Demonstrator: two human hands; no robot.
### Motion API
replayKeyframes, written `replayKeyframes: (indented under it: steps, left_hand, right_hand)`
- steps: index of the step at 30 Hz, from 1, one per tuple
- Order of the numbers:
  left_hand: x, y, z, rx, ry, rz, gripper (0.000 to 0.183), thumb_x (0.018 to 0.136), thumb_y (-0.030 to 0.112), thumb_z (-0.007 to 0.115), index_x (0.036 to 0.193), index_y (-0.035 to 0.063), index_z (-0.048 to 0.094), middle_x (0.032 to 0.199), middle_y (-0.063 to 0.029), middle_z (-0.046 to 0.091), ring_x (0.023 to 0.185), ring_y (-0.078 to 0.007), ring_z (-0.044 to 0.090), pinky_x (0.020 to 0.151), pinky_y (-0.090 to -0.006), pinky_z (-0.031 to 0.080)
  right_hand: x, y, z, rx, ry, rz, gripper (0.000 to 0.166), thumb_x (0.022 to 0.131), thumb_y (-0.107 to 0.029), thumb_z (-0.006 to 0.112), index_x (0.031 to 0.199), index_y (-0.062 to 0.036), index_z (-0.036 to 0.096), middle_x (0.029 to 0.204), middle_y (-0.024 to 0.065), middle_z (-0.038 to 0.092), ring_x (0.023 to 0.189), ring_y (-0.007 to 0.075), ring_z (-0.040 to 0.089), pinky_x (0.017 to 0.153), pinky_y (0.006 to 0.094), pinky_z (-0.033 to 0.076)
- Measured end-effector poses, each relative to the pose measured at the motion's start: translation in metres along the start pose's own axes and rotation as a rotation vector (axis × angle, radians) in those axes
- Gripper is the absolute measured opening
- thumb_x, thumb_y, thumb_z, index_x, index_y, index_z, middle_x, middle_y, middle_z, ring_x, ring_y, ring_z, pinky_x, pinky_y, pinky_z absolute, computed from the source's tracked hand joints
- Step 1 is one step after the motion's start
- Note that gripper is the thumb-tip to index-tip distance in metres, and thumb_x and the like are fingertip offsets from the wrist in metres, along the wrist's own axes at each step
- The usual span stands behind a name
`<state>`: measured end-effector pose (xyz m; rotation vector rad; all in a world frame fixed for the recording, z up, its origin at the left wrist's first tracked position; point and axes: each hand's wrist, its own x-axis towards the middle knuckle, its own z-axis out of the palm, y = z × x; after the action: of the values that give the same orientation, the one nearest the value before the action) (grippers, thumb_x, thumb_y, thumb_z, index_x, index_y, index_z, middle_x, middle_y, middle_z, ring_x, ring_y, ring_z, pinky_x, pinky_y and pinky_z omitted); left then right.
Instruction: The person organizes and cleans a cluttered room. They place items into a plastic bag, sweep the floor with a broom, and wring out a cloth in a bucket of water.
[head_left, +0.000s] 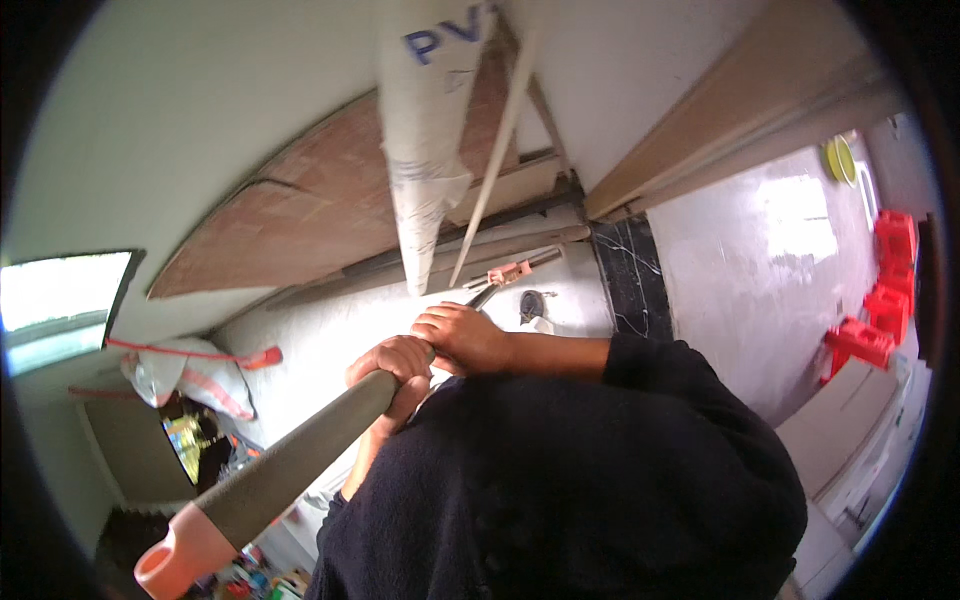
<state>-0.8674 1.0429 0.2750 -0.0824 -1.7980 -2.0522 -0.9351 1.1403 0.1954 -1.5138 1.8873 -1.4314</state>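
A mop with a grey handle slants across my front, its pink end cap large at the lower left. My left hand is wrapped around the handle, nearer the cap. Just beyond it, my right hand grips the same handle, the two hands almost touching. Past my hands the shaft runs down to a pink plastic joint close to the floor. The mop's far end lies near a wooden beam, too small to make out well. A dark shoe shows beside the shaft.
Wrapped white pipes and a thin pole stand before a wooden board against the wall. A black stone threshold crosses the doorway. Red plastic stools are at right, a white sack at left.
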Motion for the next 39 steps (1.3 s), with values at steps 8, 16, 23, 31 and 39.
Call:
replayKeyframes:
  steps: [8,16,23,31,39]
  left_hand:
    - [-0.041,0.05,-0.068,0.006,0.376,0.076,0.016,0.068,0.008,0.054,0.061,0.0062,0.04,0.048,-0.0038,0.041,0.041,-0.0132,0.037,0.044,-0.0282,0.035]
    - [-0.114,0.121,-0.167,0.206,0.73,0.226,0.014,0.066,0.008,0.052,0.059,0.006,0.04,0.045,-0.0042,0.04,0.039,-0.0137,0.038,0.054,-0.0287,0.038]
    - [-0.183,0.139,-0.263,0.229,0.946,0.328,0.014,0.067,0.002,0.051,0.06,0.0058,0.04,0.047,-0.0045,0.042,0.043,-0.0133,0.04,0.059,-0.0286,0.038]
    - [-0.249,0.154,-0.363,0.358,1.029,0.356,0.012,0.065,-0.003,0.053,0.062,0.0044,0.044,0.052,-0.0035,0.044,0.047,-0.0123,0.043,0.062,-0.0282,0.04]
    - [-0.304,0.15,-0.441,0.4,1.42,0.339,0.015,0.063,0.0,0.057,0.059,0.0055,0.043,0.055,-0.0019,0.041,0.049,-0.0108,0.042,0.052,-0.0248,0.039]
  right_hand:
    - [0.023,-0.002,0.039,-0.146,-0.162,0.003,0.057,0.065,-0.024,0.066,0.112,-0.003,0.042,0.107,0.0143,0.048,0.101,0.0297,0.045,0.087,0.0392,0.035]
    - [0.025,0.026,0.045,-0.233,-0.198,0.367,0.016,0.074,-0.019,0.052,0.072,-0.003,0.054,0.072,0.0148,0.056,0.07,0.0321,0.054,0.061,0.0387,0.041]
    - [0.057,0.004,0.125,-0.321,-0.314,0.454,0.024,0.076,-0.026,0.05,0.068,-0.0039,0.052,0.067,0.0161,0.055,0.067,0.0348,0.053,0.059,0.0427,0.04]
    - [0.096,-0.021,0.212,-0.36,-0.439,0.482,0.024,0.075,-0.027,0.053,0.068,-0.0041,0.054,0.064,0.0152,0.055,0.065,0.0332,0.054,0.057,0.0405,0.041]
    - [0.14,-0.024,0.256,-0.389,-0.537,0.394,0.019,0.074,-0.023,0.055,0.073,-0.0038,0.056,0.069,0.0153,0.057,0.068,0.0323,0.055,0.061,0.0399,0.042]
